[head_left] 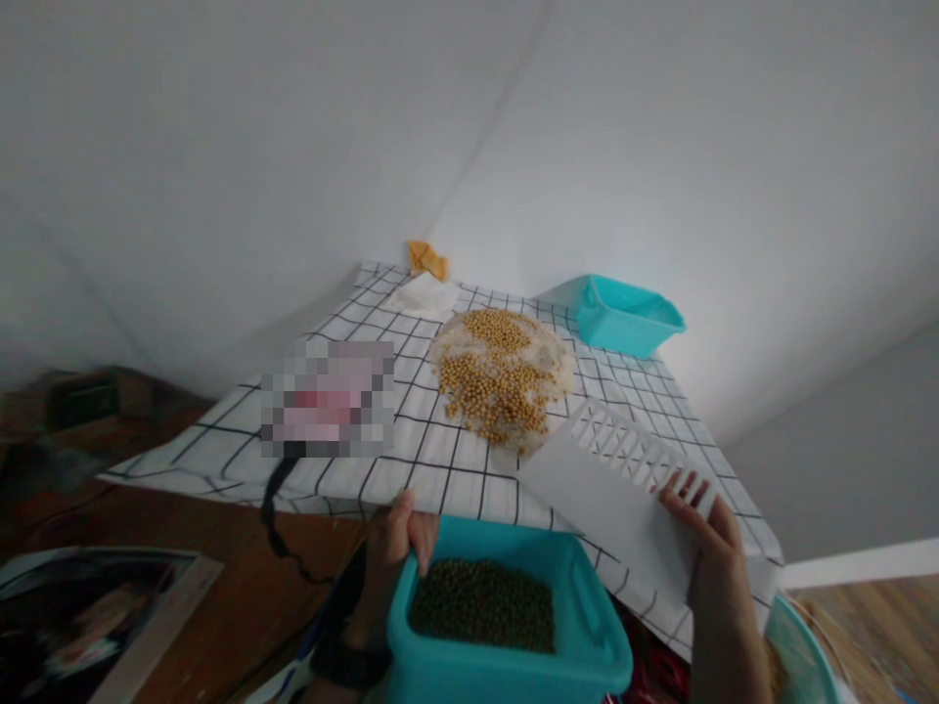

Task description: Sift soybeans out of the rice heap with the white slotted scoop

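My left hand (412, 533) is closed over the far left corner of a turquoise plastic bin (594, 640), its thumb near the table edge. Dark green beans (484, 604) cover the bottom of this bin, which sits just below the table's front edge. In my right hand (708, 533) is a white slotted panel (608, 504), gripped at its right end with fingers at the slots. The panel lies tilted over the table's front right part. Its left end is close to a spread of yellow soybeans (495, 391) on a pale round patch.
A checked cloth (422, 460) covers the table. Another turquoise bin (623, 318) stands at the back right. At the back are a yellow cloth (427, 259) and a white crumpled sheet (424, 295). A pixelated item (328, 399) lies left, with a black strap (275, 508) hanging down.
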`<move>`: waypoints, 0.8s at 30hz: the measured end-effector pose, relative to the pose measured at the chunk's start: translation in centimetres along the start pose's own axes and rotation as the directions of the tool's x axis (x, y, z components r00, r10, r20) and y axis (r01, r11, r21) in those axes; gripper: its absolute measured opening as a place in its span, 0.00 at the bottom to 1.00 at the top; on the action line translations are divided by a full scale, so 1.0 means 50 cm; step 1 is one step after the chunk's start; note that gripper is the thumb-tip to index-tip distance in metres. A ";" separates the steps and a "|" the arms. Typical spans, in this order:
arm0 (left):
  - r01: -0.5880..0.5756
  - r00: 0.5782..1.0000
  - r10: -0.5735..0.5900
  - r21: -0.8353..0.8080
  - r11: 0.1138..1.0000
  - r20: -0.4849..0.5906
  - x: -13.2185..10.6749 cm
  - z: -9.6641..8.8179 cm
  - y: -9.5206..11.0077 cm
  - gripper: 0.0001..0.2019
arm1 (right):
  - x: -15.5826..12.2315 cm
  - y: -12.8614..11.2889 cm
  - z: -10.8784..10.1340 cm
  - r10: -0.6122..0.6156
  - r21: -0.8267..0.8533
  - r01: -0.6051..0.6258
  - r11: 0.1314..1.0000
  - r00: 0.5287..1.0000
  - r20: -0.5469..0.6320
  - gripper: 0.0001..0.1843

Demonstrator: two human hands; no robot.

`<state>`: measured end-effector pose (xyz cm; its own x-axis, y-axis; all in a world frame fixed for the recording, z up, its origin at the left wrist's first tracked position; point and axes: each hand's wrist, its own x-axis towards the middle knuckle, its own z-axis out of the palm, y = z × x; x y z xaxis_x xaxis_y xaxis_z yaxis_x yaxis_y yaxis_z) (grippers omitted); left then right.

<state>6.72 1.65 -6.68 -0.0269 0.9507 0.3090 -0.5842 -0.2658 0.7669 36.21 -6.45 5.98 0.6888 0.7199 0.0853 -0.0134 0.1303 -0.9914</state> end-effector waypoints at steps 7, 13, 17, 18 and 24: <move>0.004 0.994 -0.006 0.025 1.000 0.105 0.011 -0.010 0.012 0.42 | 0.028 0.013 -0.005 -0.059 0.047 0.067 0.997 0.986 -0.158 0.19; 0.029 0.987 -0.034 0.034 0.999 0.156 0.010 -0.029 0.006 0.41 | 0.009 0.022 0.055 -0.103 -0.061 0.097 0.993 0.991 -0.088 0.21; 0.044 0.989 -0.048 0.027 0.999 0.140 0.006 -0.032 0.002 0.41 | -0.005 0.016 0.101 -0.176 -0.115 0.172 0.978 0.984 -0.030 0.21; 0.049 0.990 -0.052 0.024 0.999 0.132 0.004 -0.033 0.000 0.41 | -0.007 0.012 0.109 -0.205 -0.140 0.201 0.970 0.979 -0.014 0.20; 0.098 0.984 -0.100 0.016 0.995 0.146 -0.002 -0.044 -0.008 0.41 | -0.023 -0.005 0.130 -0.257 -0.234 0.258 0.937 0.966 0.038 0.20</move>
<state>5.19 2.02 -8.27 0.1499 0.9390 0.3096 -0.5706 -0.1735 0.8027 30.70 -2.88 6.76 0.6414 0.6874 0.3407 0.3352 0.1484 -0.9304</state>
